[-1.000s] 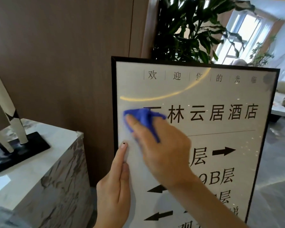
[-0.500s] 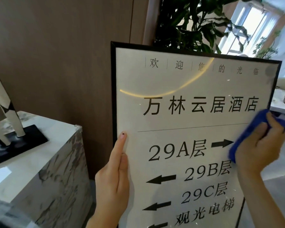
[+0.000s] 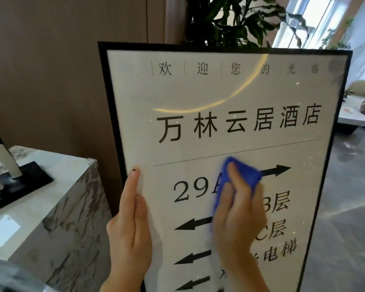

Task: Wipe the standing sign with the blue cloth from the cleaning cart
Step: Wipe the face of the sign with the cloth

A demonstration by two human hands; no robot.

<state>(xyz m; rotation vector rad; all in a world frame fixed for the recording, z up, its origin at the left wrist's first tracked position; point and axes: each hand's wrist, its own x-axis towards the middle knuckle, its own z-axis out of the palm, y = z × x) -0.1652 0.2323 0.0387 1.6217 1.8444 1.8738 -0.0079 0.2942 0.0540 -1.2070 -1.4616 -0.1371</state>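
Sweeping back leftward from the right frame edge, the right hand (image 3: 238, 216) presses the bunched blue cloth (image 3: 240, 175) onto the middle of the standing sign (image 3: 219, 98) (left hand (image 3: 129, 226), fingers straight, steadies its left edge), indicating wiping proceeds downward, lower rows remaining.

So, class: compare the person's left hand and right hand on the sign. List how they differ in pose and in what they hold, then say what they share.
The left hand lies flat with straight fingers at the sign's left edge; the right hand sits near the middle, over the printed text.
The left hand holds nothing; the right hand presses the blue cloth to the face, a finger curled over it.
Both touch the sign's front.
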